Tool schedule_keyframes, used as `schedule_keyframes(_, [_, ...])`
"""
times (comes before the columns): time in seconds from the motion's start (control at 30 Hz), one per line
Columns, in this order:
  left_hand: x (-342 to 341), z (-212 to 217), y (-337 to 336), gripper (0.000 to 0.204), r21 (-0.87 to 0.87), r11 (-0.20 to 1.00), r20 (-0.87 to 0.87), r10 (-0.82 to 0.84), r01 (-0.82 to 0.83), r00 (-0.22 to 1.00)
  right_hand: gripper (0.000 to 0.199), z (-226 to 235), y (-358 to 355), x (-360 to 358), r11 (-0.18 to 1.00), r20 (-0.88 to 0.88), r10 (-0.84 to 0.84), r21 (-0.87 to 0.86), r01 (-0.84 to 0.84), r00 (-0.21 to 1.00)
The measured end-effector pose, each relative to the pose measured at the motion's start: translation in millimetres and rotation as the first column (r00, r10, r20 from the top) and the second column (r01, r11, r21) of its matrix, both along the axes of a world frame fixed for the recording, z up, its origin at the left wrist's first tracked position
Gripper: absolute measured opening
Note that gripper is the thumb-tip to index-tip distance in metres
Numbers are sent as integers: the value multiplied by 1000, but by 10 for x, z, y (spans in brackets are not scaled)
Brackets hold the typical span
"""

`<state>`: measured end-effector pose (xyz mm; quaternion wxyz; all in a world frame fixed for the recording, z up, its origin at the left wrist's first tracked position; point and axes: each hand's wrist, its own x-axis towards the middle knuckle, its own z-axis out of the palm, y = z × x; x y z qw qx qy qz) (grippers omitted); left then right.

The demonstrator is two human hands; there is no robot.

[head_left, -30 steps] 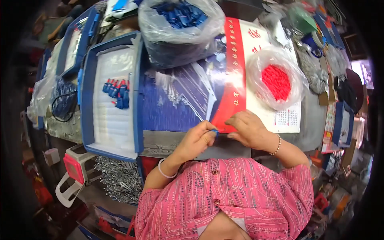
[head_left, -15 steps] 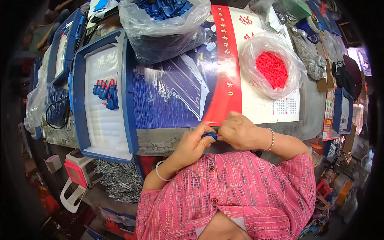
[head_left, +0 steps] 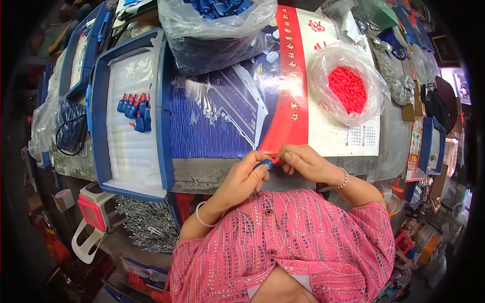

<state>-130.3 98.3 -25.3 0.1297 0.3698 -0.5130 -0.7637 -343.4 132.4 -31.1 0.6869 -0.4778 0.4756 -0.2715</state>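
Observation:
My left hand (head_left: pixel 245 175) is closed round a small blue plastic piece (head_left: pixel 263 164) at the table's front edge. A small red cap (head_left: pixel 276 160) sticks out of the blue piece toward the right. The fingers of my right hand (head_left: pixel 305 164) are closed at the red cap's outer end; fingertips partly hide it. To the left, several blue pieces with red tips (head_left: pixel 135 107) lie in a row on white lining in a blue tray (head_left: pixel 164 121). A clear bag of red caps (head_left: pixel 347 88) stands to the right, and a clear bag of blue pieces (head_left: pixel 217 45) farther back.
A glossy printed poster (head_left: pixel 202 136) covers the middle of the table (head_left: pixel 197 177). Below the left side are a bundle of thin metal rods (head_left: pixel 146 222) and a white and pink stool (head_left: pixel 93 212). Farther left stands another blue tray (head_left: pixel 76 60).
My right hand has drawn slightly away from my left, so more of the red cap shows between them. The blue piece stays in my left hand. The whole view has shifted slightly.

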Motion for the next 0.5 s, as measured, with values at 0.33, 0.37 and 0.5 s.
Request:
schedule_keyframes(0.33, [78, 62, 74, 30, 216, 976, -151, 74, -41, 986, 34, -3, 4, 120, 920, -233, 72, -361, -155, 970])
schedule_keyframes(0.37, [87, 54, 85, 31, 214, 976, -156, 82, -48, 984, 34, 4, 5, 133, 919, -232, 75, -361, -157, 970])
schedule_keyframes(0.5, [94, 84, 82, 33, 226, 972, -167, 102, -63, 981, 36, -1, 10, 159, 998, 50, 49, 41, -51, 998])
